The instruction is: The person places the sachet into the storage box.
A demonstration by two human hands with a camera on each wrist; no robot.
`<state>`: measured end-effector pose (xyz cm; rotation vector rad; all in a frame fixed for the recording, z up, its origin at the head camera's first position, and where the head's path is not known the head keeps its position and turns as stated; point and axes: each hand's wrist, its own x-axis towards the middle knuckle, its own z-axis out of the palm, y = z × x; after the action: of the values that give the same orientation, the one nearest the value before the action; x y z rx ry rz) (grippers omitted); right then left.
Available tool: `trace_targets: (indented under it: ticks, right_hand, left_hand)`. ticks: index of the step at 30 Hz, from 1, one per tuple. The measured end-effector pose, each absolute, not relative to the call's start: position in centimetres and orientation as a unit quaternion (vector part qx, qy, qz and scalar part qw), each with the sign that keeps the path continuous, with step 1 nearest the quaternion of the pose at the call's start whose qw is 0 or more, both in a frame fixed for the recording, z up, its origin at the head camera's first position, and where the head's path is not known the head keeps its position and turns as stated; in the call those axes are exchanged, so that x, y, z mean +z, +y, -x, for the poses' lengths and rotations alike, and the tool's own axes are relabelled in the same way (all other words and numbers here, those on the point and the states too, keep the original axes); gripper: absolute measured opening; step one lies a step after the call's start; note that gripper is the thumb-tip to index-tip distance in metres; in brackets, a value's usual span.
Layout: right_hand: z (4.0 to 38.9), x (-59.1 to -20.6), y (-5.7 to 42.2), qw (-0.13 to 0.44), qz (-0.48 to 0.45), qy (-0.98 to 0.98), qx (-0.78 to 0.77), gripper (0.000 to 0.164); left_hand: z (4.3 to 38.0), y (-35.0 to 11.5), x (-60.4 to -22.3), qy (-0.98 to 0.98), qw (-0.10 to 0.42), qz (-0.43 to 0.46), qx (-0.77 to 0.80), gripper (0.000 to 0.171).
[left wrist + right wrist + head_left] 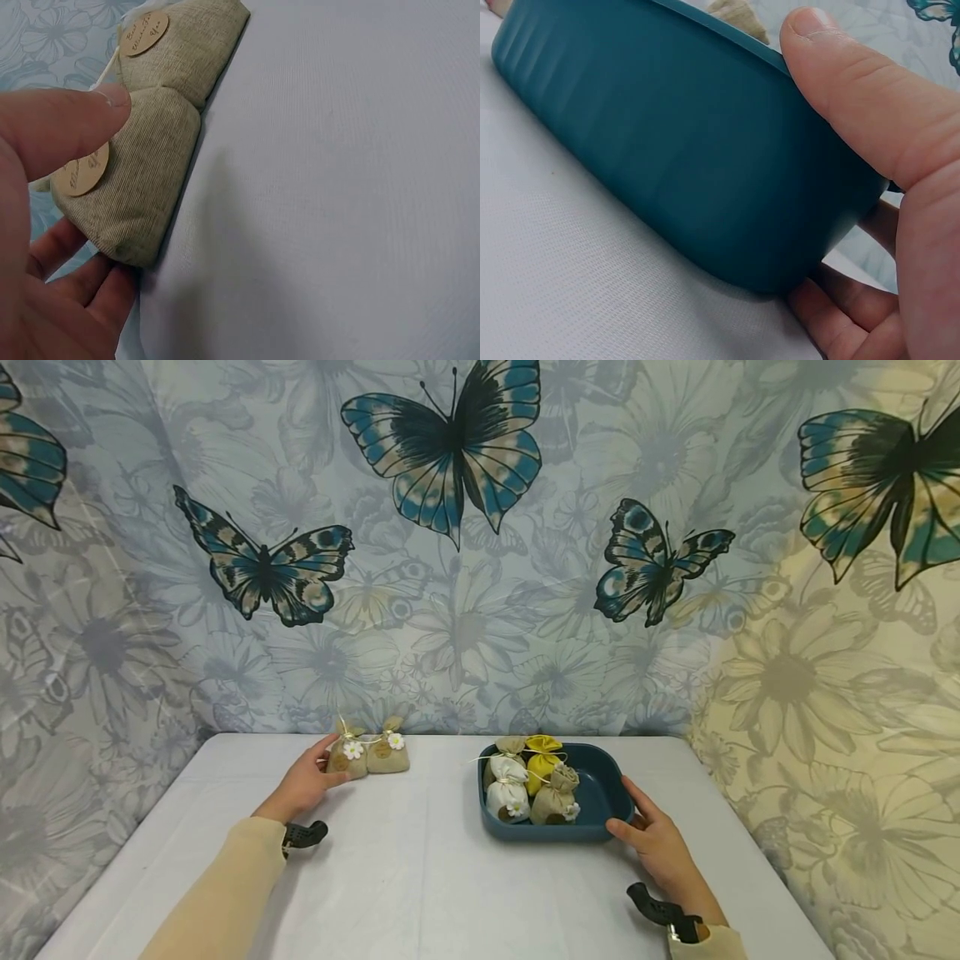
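At the back left of the table, my left hand (300, 787) holds a beige drawstring pouch (348, 763) by its outer end. In the left wrist view the thumb lies over the front of this pouch (150, 169), by its round tag, and the other fingers are at its end. A second beige pouch (387, 760) with a white flower stands against it. My right hand (663, 843) grips the right end of a dark blue tray (555, 834), thumb at the rim and fingers around the outer wall. Inside, to the left, are a white pouch (507, 795), a yellow pouch (540, 768) and two beige ones.
A white cloth (420, 877) covers the table. Behind it and at both sides hangs a butterfly-and-flower printed fabric (465, 635), which meets the table's back edge. Each wrist wears a black strap (303, 835).
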<state>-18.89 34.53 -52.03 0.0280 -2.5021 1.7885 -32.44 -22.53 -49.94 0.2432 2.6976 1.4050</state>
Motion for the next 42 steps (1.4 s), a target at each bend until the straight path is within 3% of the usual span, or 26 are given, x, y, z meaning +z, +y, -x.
trace_targets:
  ticks: [16, 24, 42]
  right_hand:
    - [18.7, -51.5, 34.3, 0.033, -0.007, -0.812, 0.583, 0.082]
    - [18.9, -51.9, 34.5, 0.036, -0.004, -0.824, 0.566, 0.082]
    - [18.6, -51.5, 34.3, 0.035, -0.02, -0.799, 0.6, 0.082]
  left_hand:
    - [31.7, -22.8, -50.3, 0.869, 0.041, -0.049, 0.491, 0.039]
    - [31.5, -23.1, -50.2, 0.854, 0.044, -0.056, 0.515, 0.063]
    - [30.8, -22.4, -50.8, 0.889, 0.026, -0.124, 0.44, 0.07]
